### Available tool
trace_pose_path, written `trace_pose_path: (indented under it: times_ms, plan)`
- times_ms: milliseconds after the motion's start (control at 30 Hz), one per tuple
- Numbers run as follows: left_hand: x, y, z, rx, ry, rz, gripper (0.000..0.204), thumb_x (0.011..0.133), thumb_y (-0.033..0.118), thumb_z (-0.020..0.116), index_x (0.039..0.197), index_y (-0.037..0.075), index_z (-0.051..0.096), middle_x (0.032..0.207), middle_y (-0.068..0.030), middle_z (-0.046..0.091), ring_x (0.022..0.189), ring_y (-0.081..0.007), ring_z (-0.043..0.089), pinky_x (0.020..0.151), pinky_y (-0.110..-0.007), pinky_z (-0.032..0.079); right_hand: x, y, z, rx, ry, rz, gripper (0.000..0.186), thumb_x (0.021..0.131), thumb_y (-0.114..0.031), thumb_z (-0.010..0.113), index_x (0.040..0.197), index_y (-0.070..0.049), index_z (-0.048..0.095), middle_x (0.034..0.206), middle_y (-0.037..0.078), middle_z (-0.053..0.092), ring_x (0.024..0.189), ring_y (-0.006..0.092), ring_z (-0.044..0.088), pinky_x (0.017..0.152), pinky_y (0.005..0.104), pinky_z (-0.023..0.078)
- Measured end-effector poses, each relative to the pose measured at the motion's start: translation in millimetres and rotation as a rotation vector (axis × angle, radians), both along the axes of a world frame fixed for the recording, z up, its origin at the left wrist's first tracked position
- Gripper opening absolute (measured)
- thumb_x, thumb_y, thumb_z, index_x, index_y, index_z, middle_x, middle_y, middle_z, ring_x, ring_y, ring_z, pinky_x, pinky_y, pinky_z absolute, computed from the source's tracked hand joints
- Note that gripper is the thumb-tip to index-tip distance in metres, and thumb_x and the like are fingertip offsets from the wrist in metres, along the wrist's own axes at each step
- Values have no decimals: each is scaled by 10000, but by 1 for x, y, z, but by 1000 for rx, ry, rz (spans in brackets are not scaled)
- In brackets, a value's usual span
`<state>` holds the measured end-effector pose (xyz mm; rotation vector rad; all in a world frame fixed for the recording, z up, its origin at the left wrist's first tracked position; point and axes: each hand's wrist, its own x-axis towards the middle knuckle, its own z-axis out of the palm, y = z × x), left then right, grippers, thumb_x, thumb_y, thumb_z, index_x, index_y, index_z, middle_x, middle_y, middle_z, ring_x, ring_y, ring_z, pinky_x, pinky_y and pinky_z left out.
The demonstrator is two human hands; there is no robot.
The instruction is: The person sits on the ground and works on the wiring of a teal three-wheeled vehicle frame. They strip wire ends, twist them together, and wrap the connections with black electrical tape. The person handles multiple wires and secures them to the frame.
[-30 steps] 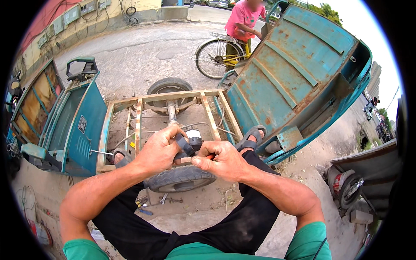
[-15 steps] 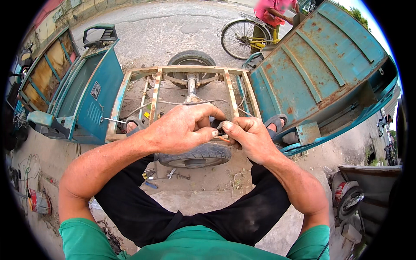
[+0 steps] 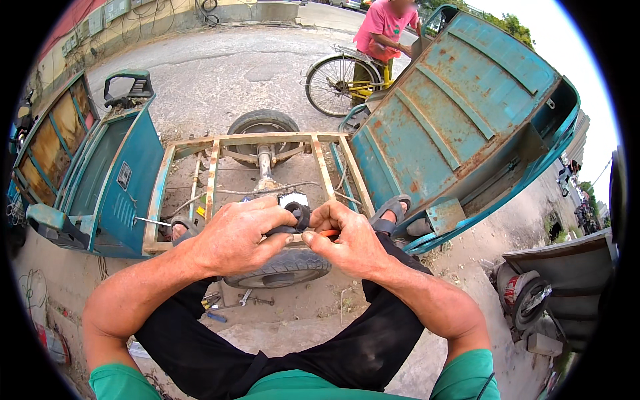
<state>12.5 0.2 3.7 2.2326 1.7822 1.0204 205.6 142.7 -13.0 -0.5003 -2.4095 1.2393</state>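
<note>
My left hand (image 3: 241, 235) is closed, fingers bent round a small black ring-shaped part (image 3: 302, 215). Close against it, my right hand (image 3: 348, 239) pinches with thumb and forefinger at the near side of that part. A short orange piece (image 3: 329, 233) shows between the right thumb and fingers; its kind is unclear. Just beyond the black part is a small white-topped object (image 3: 293, 199), partly hidden by it. Both hands are above the near bar of a rusty, tan vehicle frame (image 3: 230, 141), over its near wheel (image 3: 283, 269).
The frame's far wheel (image 3: 264, 123) and axle (image 3: 265, 167) lie ahead. A blue-green body panel (image 3: 140, 180) stands left, a large rusty blue-green cargo box (image 3: 447, 100) right. Tools (image 3: 245, 297) lie on the ground between my legs. A person in pink (image 3: 379, 30) is beside a yellow bicycle (image 3: 363, 90).
The view has tilted up and turned right, so the scene sits lower and further left. My hands have turned slightly, bringing the black ring-shaped part and white-topped object into sight.
</note>
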Motion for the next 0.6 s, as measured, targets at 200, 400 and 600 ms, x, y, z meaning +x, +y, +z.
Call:
trace_pose_path:
  times_ms: [200, 400, 600]
  plan:
    - [-5, 3, -4, -45, -23, -94, 151, 878, 82, 674, 1010, 11, 678, 861, -149, 635, 808, -353, 647, 721, -444, 518, 2, 1, -1, 99, 71, 82, 288, 941, -243, 699, 1000, 37, 660, 783, 109, 646, 715, 172, 623, 687, 341, 513]
    - [-4, 2, -3, -89, -31, -125, 152, 902, 96, 681, 1032, 18, 669, 887, -153, 645, 833, -354, 650, 739, -443, 520, 4, 11, -8, 44, 1, 221, 304, 990, -263, 643, 946, 35, 682, 706, 99, 600, 650, 184, 543, 621, 376, 457]
    - [1, 2, 2, -59, -9, -129, 219, 894, 70, 677, 1110, 50, 646, 946, -151, 655, 868, -377, 662, 748, -459, 531, 5, 15, -13, -128, -1, 286, 320, 1025, -274, 607, 959, 31, 676, 668, 60, 544, 651, 147, 487, 598, 369, 418]
